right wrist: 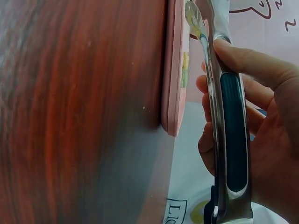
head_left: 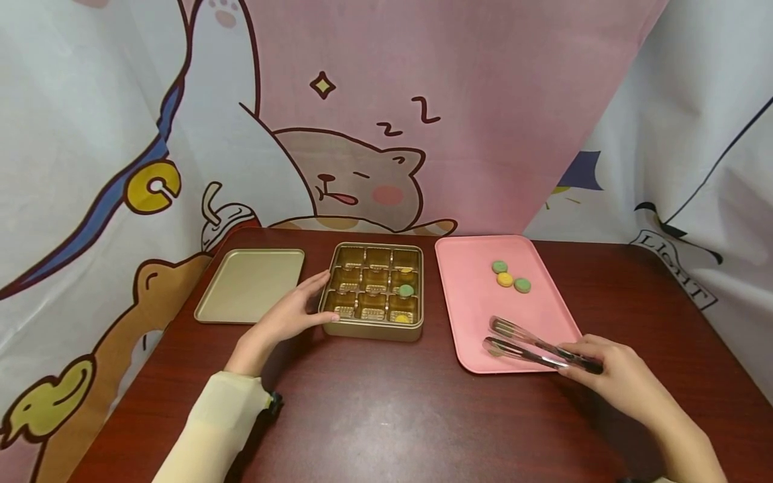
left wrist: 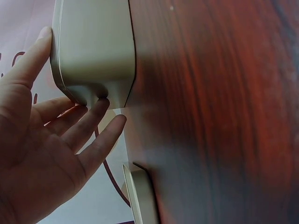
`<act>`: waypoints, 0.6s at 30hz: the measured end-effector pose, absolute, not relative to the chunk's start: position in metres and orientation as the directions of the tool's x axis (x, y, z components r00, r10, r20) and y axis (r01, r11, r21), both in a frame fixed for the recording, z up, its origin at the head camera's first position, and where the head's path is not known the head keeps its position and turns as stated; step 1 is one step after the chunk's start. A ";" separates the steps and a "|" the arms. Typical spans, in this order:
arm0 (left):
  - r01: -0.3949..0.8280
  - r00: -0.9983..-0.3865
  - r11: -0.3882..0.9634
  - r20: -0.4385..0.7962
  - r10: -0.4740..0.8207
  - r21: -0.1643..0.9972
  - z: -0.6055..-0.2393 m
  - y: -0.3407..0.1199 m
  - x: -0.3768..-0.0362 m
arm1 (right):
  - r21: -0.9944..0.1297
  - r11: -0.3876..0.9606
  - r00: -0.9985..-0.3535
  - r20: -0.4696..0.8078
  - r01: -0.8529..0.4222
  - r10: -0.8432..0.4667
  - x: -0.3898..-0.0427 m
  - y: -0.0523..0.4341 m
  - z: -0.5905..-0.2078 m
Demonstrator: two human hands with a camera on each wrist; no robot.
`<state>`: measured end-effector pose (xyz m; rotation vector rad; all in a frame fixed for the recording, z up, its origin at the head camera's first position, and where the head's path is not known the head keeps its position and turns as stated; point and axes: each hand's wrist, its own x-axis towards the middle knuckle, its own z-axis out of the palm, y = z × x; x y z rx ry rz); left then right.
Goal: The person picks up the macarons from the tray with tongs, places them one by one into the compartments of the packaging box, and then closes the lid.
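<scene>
Head view: The left hand (head_left: 288, 316) lies with straight fingers against the left wall of the gold box (head_left: 374, 291), which stands at the middle of the worktop (head_left: 386, 409). The box is divided into compartments; a green sweet (head_left: 406, 290) and two yellow ones occupy its right column. The gold lid (head_left: 250, 285) lies flat just left of the box. The right hand (head_left: 616, 372) pinches the tongs (head_left: 531, 343) at the handle end; the tong tips, slightly parted, reach over the near part of the pink tray (head_left: 477, 322). Three round sweets (head_left: 510, 276) sit together at the far part of the tray.

Left wrist view: The left hand (left wrist: 51, 154) is spread, fingertips touching the box (left wrist: 93, 46) corner.

Right wrist view: The right hand (right wrist: 261, 140) wraps thumb and fingers round the dark-padded handle of the tongs (right wrist: 229, 140), beside the tray (right wrist: 175, 70) edge.

Handling: The tongs appear rigid, light and springy; grip at the padded section. The sweets look small and probably fragile; squeeze lightly across the rim.
</scene>
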<state>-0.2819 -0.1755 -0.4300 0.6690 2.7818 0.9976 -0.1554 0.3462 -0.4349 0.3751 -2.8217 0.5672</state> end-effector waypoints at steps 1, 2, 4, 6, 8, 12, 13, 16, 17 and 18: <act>0.366 -0.897 0.686 0.042 0.440 0.629 -0.430 -0.175 -0.282 | -0.346 0.892 -0.941 0.272 -0.291 -0.201 -0.155 0.347 -0.435; 0.366 -0.897 0.685 0.042 0.440 0.630 -0.430 -0.175 -0.282 | -0.347 0.893 -0.944 0.261 -0.286 -0.201 -0.154 0.348 -0.435; 0.367 -0.896 0.683 0.043 0.441 0.632 -0.430 -0.175 -0.282 | -0.355 0.895 -0.952 0.239 -0.271 -0.193 -0.152 0.350 -0.435; 0.367 -0.896 0.683 0.044 0.441 0.631 -0.430 -0.175 -0.282 | -0.351 0.902 -0.959 0.215 -0.252 -0.184 -0.152 0.351 -0.434; 0.366 -0.897 0.683 0.044 0.440 0.632 -0.431 -0.175 -0.282 | -0.339 0.909 -0.961 0.208 -0.244 -0.181 -0.151 0.352 -0.433; 0.362 -0.898 0.683 0.042 0.437 0.634 -0.430 -0.175 -0.282 | -0.321 0.912 -0.956 0.225 -0.256 -0.189 -0.151 0.354 -0.433; 0.360 -0.899 0.682 0.041 0.436 0.636 -0.430 -0.175 -0.282 | -0.321 0.910 -0.953 0.233 -0.261 -0.192 -0.150 0.354 -0.433; 0.360 -0.899 0.682 0.041 0.437 0.637 -0.430 -0.175 -0.281 | -0.313 0.907 -0.943 0.265 -0.283 -0.203 -0.150 0.354 -0.435; 0.361 -0.898 0.681 0.041 0.438 0.637 -0.430 -0.175 -0.282 | -0.310 0.906 -0.940 0.272 -0.288 -0.206 -0.150 0.354 -0.436; 0.362 -0.898 0.681 0.042 0.438 0.637 -0.430 -0.175 -0.282 | -0.302 0.907 -0.937 0.281 -0.293 -0.208 -0.151 0.354 -0.436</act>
